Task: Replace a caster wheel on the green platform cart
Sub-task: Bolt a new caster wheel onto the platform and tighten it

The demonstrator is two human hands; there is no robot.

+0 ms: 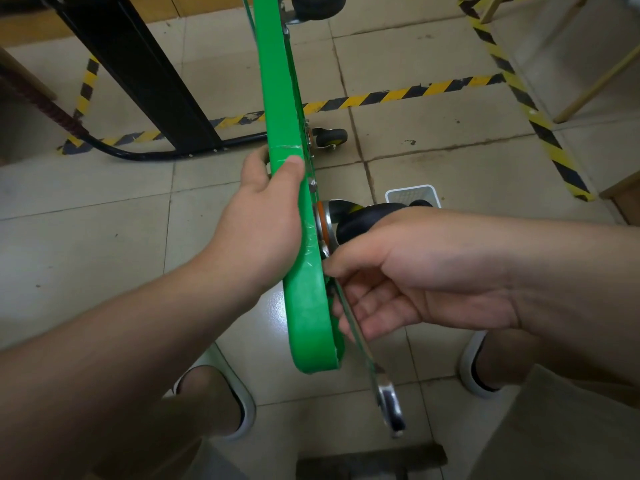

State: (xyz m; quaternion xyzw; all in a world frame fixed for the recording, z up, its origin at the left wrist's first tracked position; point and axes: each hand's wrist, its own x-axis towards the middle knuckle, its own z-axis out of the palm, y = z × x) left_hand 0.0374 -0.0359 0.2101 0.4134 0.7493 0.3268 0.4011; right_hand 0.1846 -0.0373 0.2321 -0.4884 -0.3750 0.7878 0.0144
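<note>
The green platform cart (280,98) stands on its edge, running from the top of the view down to between my feet. My left hand (263,216) grips its edge, thumb over the rim. A black caster wheel (367,220) with a silver and orange swivel plate sits on the cart's right face. My right hand (408,271) holds a long metal wrench (377,375) against the fasteners just below that caster; the wrench's open end hangs down near my right foot. Two other casters (329,136) (318,5) show farther up the cart.
A white plastic basket (412,194) stands on the tiled floor behind the near caster. Black and yellow hazard tape (398,95) crosses the floor. The cart's black handle frame (145,71) lies at left. Wooden furniture legs (595,84) stand at right. A dark object (370,459) lies between my feet.
</note>
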